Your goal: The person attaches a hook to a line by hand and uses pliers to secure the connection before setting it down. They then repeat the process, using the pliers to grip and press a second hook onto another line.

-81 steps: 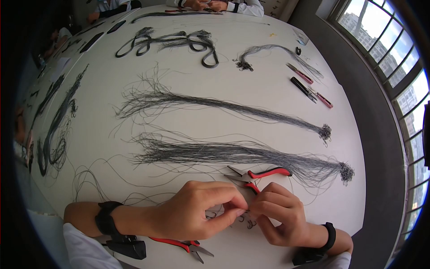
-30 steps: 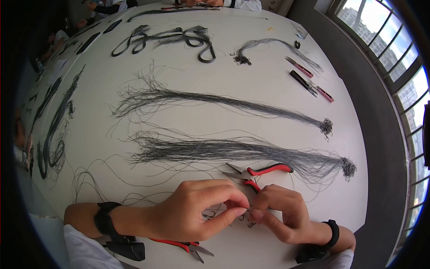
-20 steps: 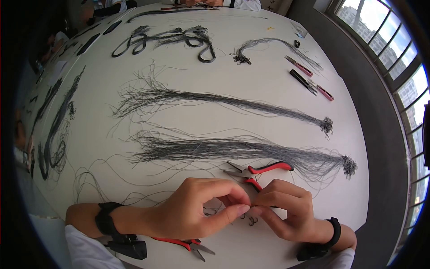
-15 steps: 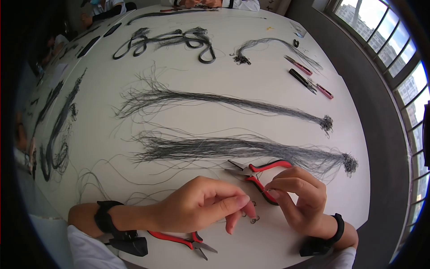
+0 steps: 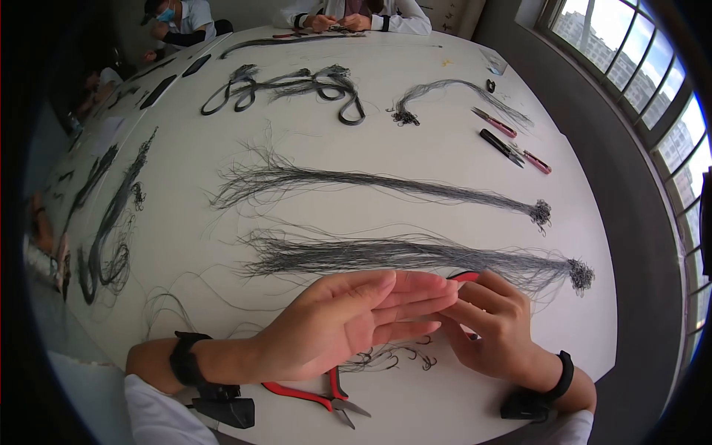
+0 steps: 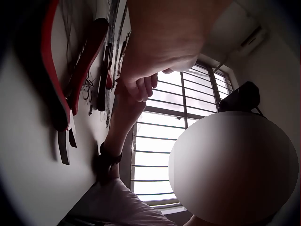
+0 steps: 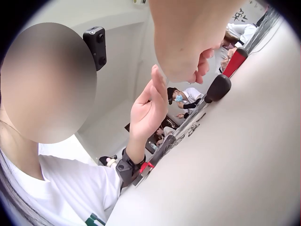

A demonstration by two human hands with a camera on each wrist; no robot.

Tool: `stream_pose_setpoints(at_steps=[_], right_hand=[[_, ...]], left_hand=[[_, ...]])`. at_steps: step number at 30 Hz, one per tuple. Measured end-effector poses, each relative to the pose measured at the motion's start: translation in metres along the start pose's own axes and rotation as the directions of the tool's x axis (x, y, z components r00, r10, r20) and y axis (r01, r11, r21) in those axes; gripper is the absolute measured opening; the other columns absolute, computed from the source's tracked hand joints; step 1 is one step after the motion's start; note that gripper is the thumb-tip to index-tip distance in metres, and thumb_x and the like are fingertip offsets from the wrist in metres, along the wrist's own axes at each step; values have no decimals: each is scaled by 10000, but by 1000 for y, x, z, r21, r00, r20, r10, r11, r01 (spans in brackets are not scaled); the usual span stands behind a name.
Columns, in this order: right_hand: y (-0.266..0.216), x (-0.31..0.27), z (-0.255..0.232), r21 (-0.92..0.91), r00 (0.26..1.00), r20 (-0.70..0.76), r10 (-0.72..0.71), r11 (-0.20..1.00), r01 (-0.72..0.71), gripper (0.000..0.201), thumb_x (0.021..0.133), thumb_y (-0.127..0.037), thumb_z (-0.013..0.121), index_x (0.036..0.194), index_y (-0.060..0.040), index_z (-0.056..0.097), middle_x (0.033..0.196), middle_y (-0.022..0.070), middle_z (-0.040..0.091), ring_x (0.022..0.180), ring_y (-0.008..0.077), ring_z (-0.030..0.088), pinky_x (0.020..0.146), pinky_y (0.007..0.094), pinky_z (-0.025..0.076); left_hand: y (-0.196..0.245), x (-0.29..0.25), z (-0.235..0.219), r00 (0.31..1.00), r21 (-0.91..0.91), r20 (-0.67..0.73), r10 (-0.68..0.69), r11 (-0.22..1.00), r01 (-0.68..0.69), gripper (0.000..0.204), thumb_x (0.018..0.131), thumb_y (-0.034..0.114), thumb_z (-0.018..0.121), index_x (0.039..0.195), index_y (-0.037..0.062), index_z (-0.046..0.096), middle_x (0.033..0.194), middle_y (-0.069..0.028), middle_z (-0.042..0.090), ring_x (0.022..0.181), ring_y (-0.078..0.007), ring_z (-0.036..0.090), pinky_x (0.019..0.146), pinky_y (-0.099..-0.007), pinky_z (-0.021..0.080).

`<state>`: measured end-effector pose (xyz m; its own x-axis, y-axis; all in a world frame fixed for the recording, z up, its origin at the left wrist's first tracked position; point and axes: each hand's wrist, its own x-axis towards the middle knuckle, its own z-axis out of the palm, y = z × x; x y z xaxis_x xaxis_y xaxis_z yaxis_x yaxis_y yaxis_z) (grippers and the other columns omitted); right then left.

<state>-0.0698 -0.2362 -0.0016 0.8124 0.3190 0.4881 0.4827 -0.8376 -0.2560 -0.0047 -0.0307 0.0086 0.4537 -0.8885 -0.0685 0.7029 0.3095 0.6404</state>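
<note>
My left hand (image 5: 348, 315) is held palm-up over the table with its fingers straight, nothing visible on the palm. Its fingertips meet the bent fingers of my right hand (image 5: 493, 322), whose thumb and forefinger are close together; I cannot tell whether anything is pinched there. Below the hands lie small dark fish hooks (image 5: 426, 361) on thin lines. Red-handled pliers (image 5: 300, 394) rest under my left hand, jaws spread; they also fill the left side of the left wrist view. A second pair of red-handled pliers (image 5: 466, 276) is mostly hidden behind both hands.
Two long bundles of dark line, the nearer bundle (image 5: 356, 254) and the farther bundle (image 5: 386, 180), stretch across the white table (image 5: 185, 245). Snips (image 5: 502, 148) lie at the right. Looped bundles (image 5: 348, 111) lie farther back. A person (image 5: 352, 15) sits at the far edge.
Both hands worked fingertip to fingertip, then drew apart. The left hand has since turned palm-up with straightened fingers, and the right hand has come back against its fingertips.
</note>
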Motion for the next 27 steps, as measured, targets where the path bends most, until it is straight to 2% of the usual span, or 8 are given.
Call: stream_pose_setpoints(at_steps=[8,11,14,15,16,20,23,27], right_hand=[[-17,-7,5,122,958,116,-264,961,250,232,604,-111,689,820,-187,649,652,-58,463,583,109,452,436,242,385],[-20,-9,7,189,922,130,-365,922,339,239,616,-154,749,833,-239,696,607,-93,474,519,77,440,389,216,323],[-26,-5,0,211,921,84,-381,910,357,253,604,-154,754,834,-245,702,602,-97,468,484,71,428,380,205,303],[-27,-5,-2,211,922,85,-378,911,354,253,604,-154,754,834,-245,702,602,-97,468,484,71,428,380,205,303],[-27,-6,-5,229,937,29,-348,915,333,272,588,-146,761,839,-235,705,601,-91,471,471,68,423,380,203,297],[-24,-5,-14,258,966,-181,-184,939,227,298,565,-87,764,845,-171,702,587,-57,478,448,71,425,378,206,286],[-15,1,-18,259,972,-223,-75,957,133,256,582,-7,742,812,-99,675,554,-32,467,438,88,418,388,224,303],[-12,3,-17,336,969,-236,79,942,4,239,616,71,672,825,-45,656,574,8,501,451,131,447,402,245,320]], left_hand=[[-10,2,-13,990,35,-95,100,995,-97,397,990,211,321,1302,-23,395,1414,-171,320,1327,-259,292,1103,-366,264],[-11,0,-10,992,67,-89,86,995,-80,358,980,139,348,1289,-30,415,1405,-165,338,1314,-237,316,1094,-350,284],[-13,-1,-5,992,230,-124,6,973,23,332,967,81,372,1267,-42,443,1367,-159,398,1286,-209,362,1077,-321,312],[-15,-2,-5,992,325,-128,8,945,34,317,964,118,407,1221,-47,491,1265,-140,491,1234,-171,414,1024,-291,354],[-16,-1,-5,991,417,-131,10,908,46,313,961,155,442,1175,-51,539,1163,-121,585,1182,-133,465,970,-260,397],[-11,-3,1,994,466,-76,-84,878,109,319,966,174,436,1170,-47,542,1070,-109,627,1092,-134,537,900,-252,433],[-9,-5,6,977,333,4,-212,922,199,316,976,186,409,1109,-60,556,989,-103,638,917,-144,611,853,-234,443],[-1,-8,7,953,441,68,-295,866,236,313,980,120,366,1163,-81,521,957,-120,646,865,-137,619,830,-257,459]])
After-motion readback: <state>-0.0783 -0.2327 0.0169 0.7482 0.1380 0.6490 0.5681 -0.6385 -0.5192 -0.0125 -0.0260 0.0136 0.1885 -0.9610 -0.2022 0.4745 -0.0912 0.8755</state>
